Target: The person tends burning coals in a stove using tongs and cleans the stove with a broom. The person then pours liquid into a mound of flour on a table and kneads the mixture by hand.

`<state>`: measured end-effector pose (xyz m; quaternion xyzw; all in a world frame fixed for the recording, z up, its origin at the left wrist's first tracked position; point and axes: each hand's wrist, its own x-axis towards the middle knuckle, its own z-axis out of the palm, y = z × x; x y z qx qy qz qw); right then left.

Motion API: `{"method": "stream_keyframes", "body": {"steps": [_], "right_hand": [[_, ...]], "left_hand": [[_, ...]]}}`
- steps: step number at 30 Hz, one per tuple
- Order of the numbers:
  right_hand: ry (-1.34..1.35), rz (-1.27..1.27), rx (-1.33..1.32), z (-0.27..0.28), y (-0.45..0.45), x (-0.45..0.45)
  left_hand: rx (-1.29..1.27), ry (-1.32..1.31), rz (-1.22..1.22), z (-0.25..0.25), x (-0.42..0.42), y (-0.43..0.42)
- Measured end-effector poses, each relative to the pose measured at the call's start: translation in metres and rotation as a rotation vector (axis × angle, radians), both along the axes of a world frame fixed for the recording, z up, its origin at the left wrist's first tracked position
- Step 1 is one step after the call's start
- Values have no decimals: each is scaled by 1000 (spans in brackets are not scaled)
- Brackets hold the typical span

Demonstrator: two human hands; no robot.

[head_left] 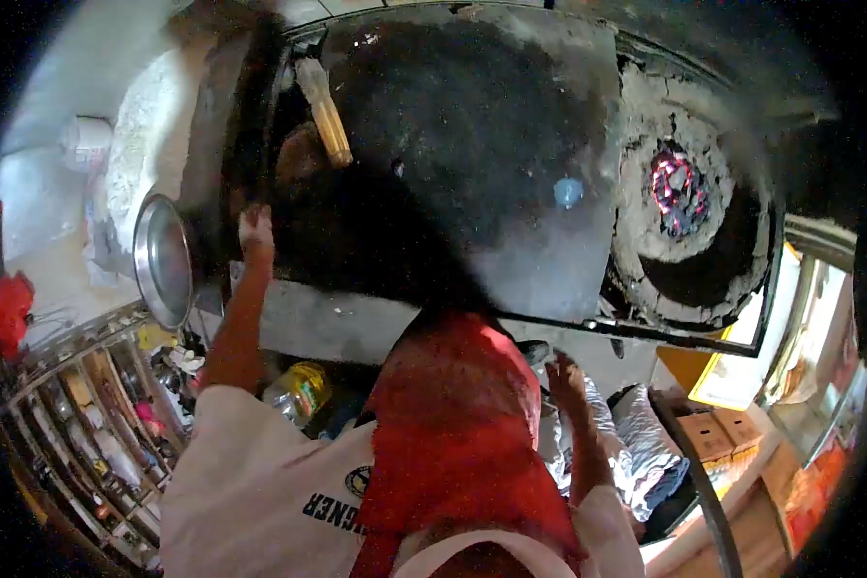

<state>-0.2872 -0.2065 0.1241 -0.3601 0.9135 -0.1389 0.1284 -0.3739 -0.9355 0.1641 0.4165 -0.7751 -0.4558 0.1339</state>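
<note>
My left hand reaches to the dark left edge of the black flat cooking surface; its fingers are lost in shadow and whatever they touch is unclear. Hanging in front of the stove, beside the red apron, my right hand has its fingers loosely apart with nothing in them. A yellowish ridged piece with a pale end lies at the surface's upper left. Toward the right side of the surface is a small blue round object.
Glowing coals burn in the round clay opening on the right. A metal bowl stands left of my left hand. Below are a slatted rack, a bottle with a yellow label, silvery packages and cardboard boxes.
</note>
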Motion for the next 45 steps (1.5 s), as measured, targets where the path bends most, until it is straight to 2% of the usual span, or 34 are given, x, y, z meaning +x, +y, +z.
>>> {"method": "stream_keyframes", "body": {"steps": [1,2,3,4,5,6,7,8,9,10,11,12,13,14,15,16,18,22,23,25,26,28,29,31,32,34,35,37,38,41,43,44,45], "right_hand": [[-497,-536,-310,-32,17,31],[-439,-385,-113,-6,16,32],[-363,-223,62,21,15,34],[-475,-362,-126,98,-33,-10],[-620,-453,-129,142,-68,-42],[-634,-217,-138,146,-79,-52],[-605,-196,-196,146,-99,-64],[-575,-173,-254,164,-135,-94],[-544,-148,-310,184,-172,-123],[-505,-7,-48,190,-201,-147],[-405,-13,-46,165,-232,-163],[-346,-12,-142,173,-274,-193],[-283,-5,-161,163,-314,-213],[-49,-14,-377,139,-345,-226],[77,-8,-408,127,-380,-244],[76,-13,-368,118,-409,-259],[160,-32,-314,87,-454,-274],[-193,-51,-145,105,-495,-297],[-191,-60,-138,113,-498,-298],[-127,-111,-60,128,-500,-296],[-123,-116,-64,128,-498,-298],[79,-168,-174,121,-498,-298],[83,-168,-187,115,-502,-299],[191,-172,-180,102,-510,-302],[190,-172,-192,104,-516,-306],[-103,-131,-134,106,-521,-313],[-111,-134,-133,121,-515,-314],[-560,-239,-181,160,-480,-311],[-523,-220,-233,166,-451,-299],[-592,-285,-102,162,-360,-243],[-536,-237,-25,188,-300,-208],[-509,-248,62,188,-271,-188],[-410,-220,51,165,-227,-165]], "left_hand": [[-107,-58,-12,23,-40,13],[-214,-119,-26,50,-77,28],[-80,-27,-50,26,-94,8],[-14,25,-52,13,-106,-4],[53,77,-53,1,-117,-16],[49,-3,-83,4,-129,-10],[53,-86,-121,5,-137,0],[118,-215,-30,36,-147,30],[129,-203,-27,26,-145,32],[158,-81,-12,12,-142,30],[168,-26,-7,9,-138,24],[179,29,-3,6,-135,17],[-12,-134,-39,6,-133,11],[-196,-289,-91,3,-136,10],[-376,-434,-155,-4,-142,15],[-350,-438,-201,5,-146,25],[142,-237,-113,38,-151,38],[314,-67,-100,1,-148,5],[355,-11,-87,-6,-146,0],[315,-222,-67,38,-155,29],[311,-218,-72,41,-156,36],[265,-245,-44,48,-155,39],[244,-252,-32,50,-154,39],[90,-308,-165,50,-151,39],[272,-250,-99,65,-153,51],[231,-281,-80,54,-146,40],[207,-319,-69,49,-141,37],[288,-315,-134,48,-136,24],[363,-301,-196,48,-136,20],[396,-290,-180,54,-137,27],[479,27,-446,-48,-109,-53],[418,-124,-321,-3,-123,-17],[382,-195,-262,13,-127,-5]]}}
